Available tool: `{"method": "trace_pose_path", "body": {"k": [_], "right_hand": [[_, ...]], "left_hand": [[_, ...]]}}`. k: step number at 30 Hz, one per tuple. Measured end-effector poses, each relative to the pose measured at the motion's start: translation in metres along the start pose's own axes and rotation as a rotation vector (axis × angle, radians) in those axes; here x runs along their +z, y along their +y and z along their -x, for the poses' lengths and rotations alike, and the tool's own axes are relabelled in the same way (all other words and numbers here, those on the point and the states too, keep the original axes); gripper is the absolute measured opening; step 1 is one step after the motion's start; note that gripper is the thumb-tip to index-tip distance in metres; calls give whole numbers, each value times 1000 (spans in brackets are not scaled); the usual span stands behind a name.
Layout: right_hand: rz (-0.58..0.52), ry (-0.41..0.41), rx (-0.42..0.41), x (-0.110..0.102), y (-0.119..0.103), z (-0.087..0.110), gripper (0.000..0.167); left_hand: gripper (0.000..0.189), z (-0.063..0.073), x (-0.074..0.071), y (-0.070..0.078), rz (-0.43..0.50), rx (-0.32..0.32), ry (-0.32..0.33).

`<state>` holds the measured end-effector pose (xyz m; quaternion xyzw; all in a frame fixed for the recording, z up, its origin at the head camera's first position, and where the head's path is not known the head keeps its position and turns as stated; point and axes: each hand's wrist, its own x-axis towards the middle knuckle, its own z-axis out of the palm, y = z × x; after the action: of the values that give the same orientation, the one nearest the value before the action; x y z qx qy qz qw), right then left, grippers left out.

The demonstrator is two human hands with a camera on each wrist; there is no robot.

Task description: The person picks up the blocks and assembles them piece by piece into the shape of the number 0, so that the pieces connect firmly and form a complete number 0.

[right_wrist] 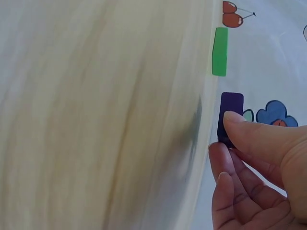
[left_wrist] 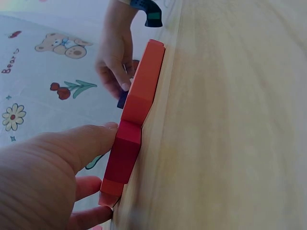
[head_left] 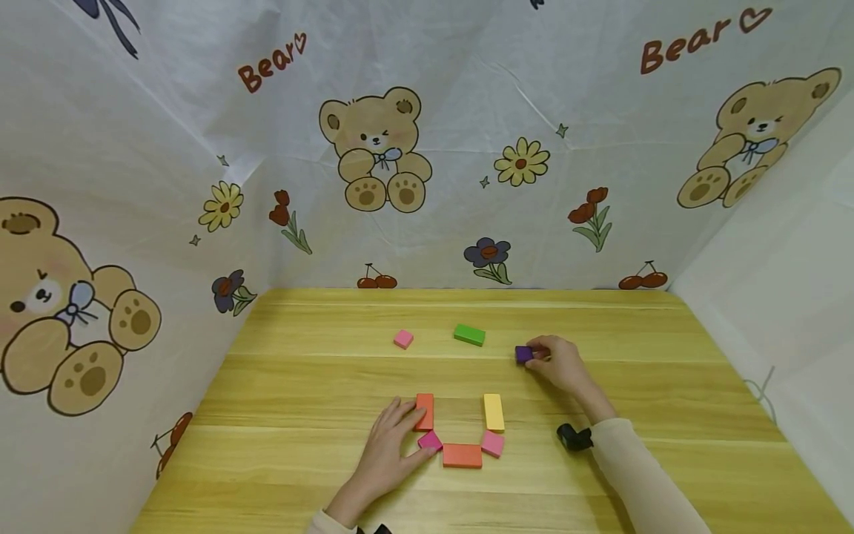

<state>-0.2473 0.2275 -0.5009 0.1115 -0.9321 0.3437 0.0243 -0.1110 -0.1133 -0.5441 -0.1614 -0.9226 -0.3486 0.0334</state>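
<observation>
My right hand [head_left: 562, 363] pinches a purple block [head_left: 523, 355] between thumb and fingers at the right of the table; the right wrist view shows the purple block [right_wrist: 231, 108] under the thumb. My left hand [head_left: 390, 449] rests beside a U of blocks. Its fingertips touch the upright orange-red block [head_left: 425, 412] and its thumb reaches the magenta block [head_left: 430, 442], with fingers fairly straight. A lying orange-red block [head_left: 462, 456] forms the bottom of the U. On its right side stand a pink block [head_left: 493, 444] and a yellow block [head_left: 494, 412].
Farther back lie a small pink block [head_left: 403, 340] and a green block [head_left: 470, 335] on the wooden table [head_left: 287, 415]. A cloth [head_left: 454, 133] printed with bears hangs behind. A black wrist device [head_left: 574, 437] sits at the right sleeve.
</observation>
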Motion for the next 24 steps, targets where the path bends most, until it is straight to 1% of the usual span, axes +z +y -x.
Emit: {"method": "trace_pose_path", "body": {"k": [9, 20, 24], "right_hand": [[3, -14, -23, 5, -10, 2, 31], [-15, -71, -74, 14, -27, 2, 31], [-20, -103, -109, 18, -32, 3, 30]], "left_hand": [[65, 0, 0, -1, 6, 1, -5], [63, 0, -1, 0, 7, 8, -3], [63, 0, -1, 1, 10, 8, -5]]}}
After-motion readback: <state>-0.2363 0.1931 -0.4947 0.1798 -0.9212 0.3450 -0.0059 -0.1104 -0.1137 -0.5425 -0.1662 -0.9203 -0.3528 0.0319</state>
